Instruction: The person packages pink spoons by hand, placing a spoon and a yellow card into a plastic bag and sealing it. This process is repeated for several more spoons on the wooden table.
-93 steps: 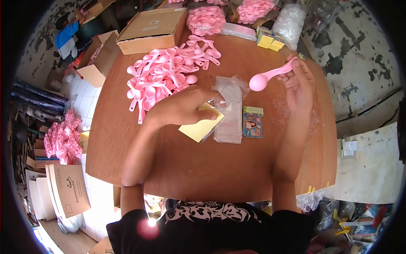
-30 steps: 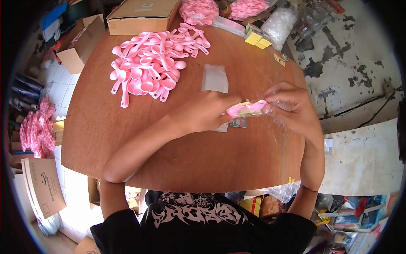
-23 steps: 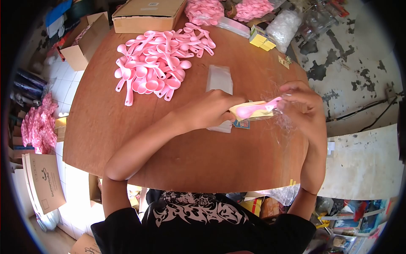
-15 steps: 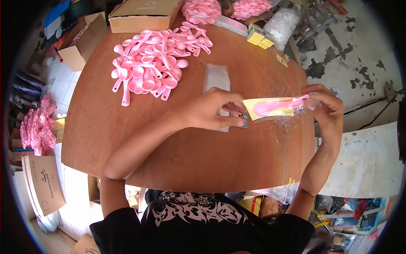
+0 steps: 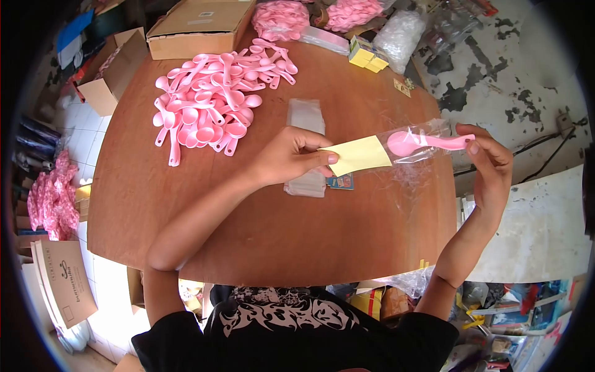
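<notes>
My left hand (image 5: 288, 156) pinches the left end of a plain yellow paper card (image 5: 358, 156) between thumb and fingers. Held up at the right is a pink spoon (image 5: 406, 142), its handle end pinched by my right hand (image 5: 493, 162). Clear plastic film (image 5: 427, 131) surrounds the spoon, and the card's right end meets the bag's left side, beside the spoon bowl. Below my left hand lies a stack of clear plastic bags (image 5: 305, 115), partly covered by the hand. A small blue card (image 5: 342, 181) rests at the stack's right edge.
A large heap of pink spoons (image 5: 204, 108) covers the table's (image 5: 248, 242) back left. Behind it stand a cardboard box (image 5: 198, 31), bagged pink spoons (image 5: 280, 20), small yellow boxes (image 5: 368, 54) and a bundle of clear plastic (image 5: 400, 40). A peeling wall (image 5: 520, 74) borders the right side.
The yellow card, which was behind the spoon, now lies mostly left of it, gripped by my left hand. My left hand has come away from the blue card; my right hand moved slightly right.
</notes>
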A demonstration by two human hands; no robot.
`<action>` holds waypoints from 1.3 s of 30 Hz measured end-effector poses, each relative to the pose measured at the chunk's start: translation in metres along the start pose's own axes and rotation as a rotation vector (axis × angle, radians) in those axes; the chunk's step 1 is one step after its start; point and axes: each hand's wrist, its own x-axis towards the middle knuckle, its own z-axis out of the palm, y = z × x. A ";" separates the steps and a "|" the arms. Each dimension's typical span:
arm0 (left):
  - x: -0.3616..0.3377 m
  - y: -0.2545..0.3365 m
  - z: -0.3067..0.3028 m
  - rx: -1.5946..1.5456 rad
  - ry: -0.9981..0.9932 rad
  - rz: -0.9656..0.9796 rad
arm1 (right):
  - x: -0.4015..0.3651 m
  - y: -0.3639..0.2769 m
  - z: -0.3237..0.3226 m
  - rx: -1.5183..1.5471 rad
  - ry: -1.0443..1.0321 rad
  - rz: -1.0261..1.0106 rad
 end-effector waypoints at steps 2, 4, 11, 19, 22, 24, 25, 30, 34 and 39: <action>0.000 0.000 0.000 0.005 -0.004 -0.001 | 0.000 -0.003 -0.005 -0.041 0.024 -0.021; 0.000 0.003 0.002 -0.032 0.001 -0.008 | 0.002 -0.001 -0.001 -0.023 -0.006 -0.022; -0.003 0.007 0.007 0.012 0.021 0.019 | 0.004 0.005 0.026 -0.011 -0.046 0.064; -0.003 0.008 0.008 0.197 0.113 0.042 | 0.007 0.007 0.028 0.062 0.025 0.015; -0.006 0.015 0.010 0.271 0.083 -0.013 | 0.005 0.011 0.036 0.085 0.012 0.055; -0.005 0.008 0.011 0.220 0.067 0.022 | 0.004 0.014 0.040 0.082 -0.005 0.053; -0.005 0.005 0.012 0.169 0.054 0.055 | 0.004 0.015 0.042 0.104 -0.005 0.053; -0.007 0.016 0.022 0.317 0.032 0.150 | 0.001 0.009 0.057 0.109 -0.040 0.029; -0.005 0.003 0.030 0.223 0.066 0.248 | -0.006 0.002 0.080 0.146 -0.095 0.054; -0.006 0.002 0.028 0.269 0.078 0.182 | -0.005 0.009 0.090 0.196 -0.125 -0.014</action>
